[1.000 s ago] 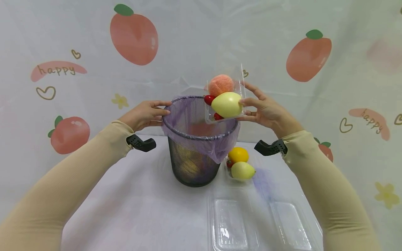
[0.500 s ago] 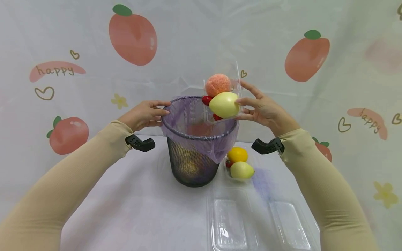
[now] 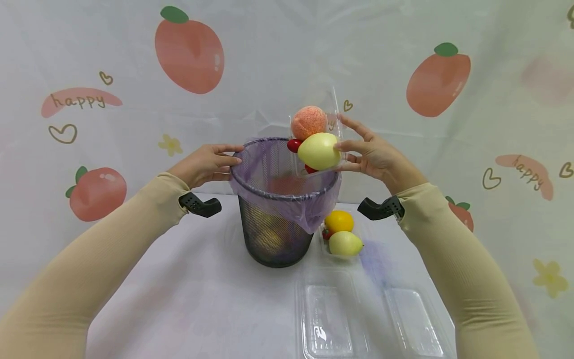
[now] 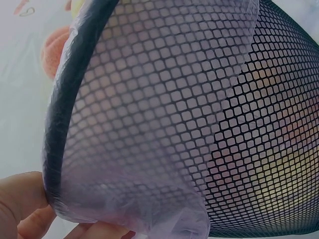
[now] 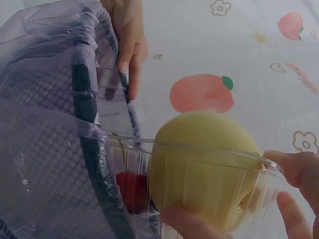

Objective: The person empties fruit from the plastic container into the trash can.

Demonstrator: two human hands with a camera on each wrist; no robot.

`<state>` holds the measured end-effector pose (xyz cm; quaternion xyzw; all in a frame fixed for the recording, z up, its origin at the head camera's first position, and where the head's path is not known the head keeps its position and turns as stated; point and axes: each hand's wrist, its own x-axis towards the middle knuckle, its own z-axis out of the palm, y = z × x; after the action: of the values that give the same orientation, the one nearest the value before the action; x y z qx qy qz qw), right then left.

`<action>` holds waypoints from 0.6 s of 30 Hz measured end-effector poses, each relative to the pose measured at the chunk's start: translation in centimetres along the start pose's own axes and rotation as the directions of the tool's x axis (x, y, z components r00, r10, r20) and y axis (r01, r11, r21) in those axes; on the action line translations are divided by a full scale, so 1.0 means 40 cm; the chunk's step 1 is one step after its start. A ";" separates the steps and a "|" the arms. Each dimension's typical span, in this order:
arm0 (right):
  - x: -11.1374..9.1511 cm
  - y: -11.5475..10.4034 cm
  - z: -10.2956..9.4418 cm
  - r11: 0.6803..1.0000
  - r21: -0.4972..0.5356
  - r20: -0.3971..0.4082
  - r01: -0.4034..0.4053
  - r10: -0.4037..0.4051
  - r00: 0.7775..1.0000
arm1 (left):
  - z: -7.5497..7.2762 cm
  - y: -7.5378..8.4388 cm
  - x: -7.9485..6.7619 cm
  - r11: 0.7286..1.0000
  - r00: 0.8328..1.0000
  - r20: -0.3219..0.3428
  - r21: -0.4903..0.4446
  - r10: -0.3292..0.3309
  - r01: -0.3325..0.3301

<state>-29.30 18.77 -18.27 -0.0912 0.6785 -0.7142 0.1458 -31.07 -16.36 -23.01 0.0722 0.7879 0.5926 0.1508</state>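
Observation:
My left hand (image 3: pixel 204 163) grips the rim of a black mesh wastebasket (image 3: pixel 271 234) lined with a thin purple bag (image 3: pixel 309 212). Over the opposite side of that rim, my right hand (image 3: pixel 381 158) holds a clear plastic container (image 3: pixel 336 112), tilted toward the opening. Inside the container are a fuzzy peach (image 3: pixel 309 122), a pale yellow pear-like fruit (image 5: pixel 202 169) and small red fruits (image 3: pixel 294 145). In the right wrist view, fingers lie along the container's wall, and its edge overlaps the basket rim. Blurred yellow and reddish shapes show through the mesh in the left wrist view.
Right of the basket, another clear container holds an orange-yellow fruit (image 3: pixel 339 222), a pale yellow-green pear (image 3: pixel 345 244) and a small red fruit (image 3: pixel 327 233). Two clear plastic trays (image 3: pixel 329 324) lie on the white table at the front right. A fruit-printed curtain (image 3: pixel 269 60) hangs behind.
My right hand has shifted slightly left with the container, which leans a little more over the basket. My left hand keeps its place on the rim.

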 end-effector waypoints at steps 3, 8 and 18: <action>0.001 -0.002 0.001 1.000 -0.001 -0.006 -0.003 0.003 1.000 | -0.001 0.000 0.001 1.000 1.000 -0.006 0.006 -0.002 0.002; 0.001 -0.002 0.003 1.000 -0.008 -0.012 -0.010 0.010 1.000 | -0.001 0.000 0.001 1.000 1.000 -0.007 0.002 0.001 -0.001; 0.006 0.001 0.006 1.000 -0.021 -0.022 -0.007 0.006 1.000 | 0.000 0.001 0.001 1.000 1.000 -0.004 0.003 0.000 0.000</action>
<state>-29.44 18.47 -18.30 -0.0826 0.6879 -0.7075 0.1395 -31.09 -16.35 -22.98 0.0712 0.7890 0.5918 0.1489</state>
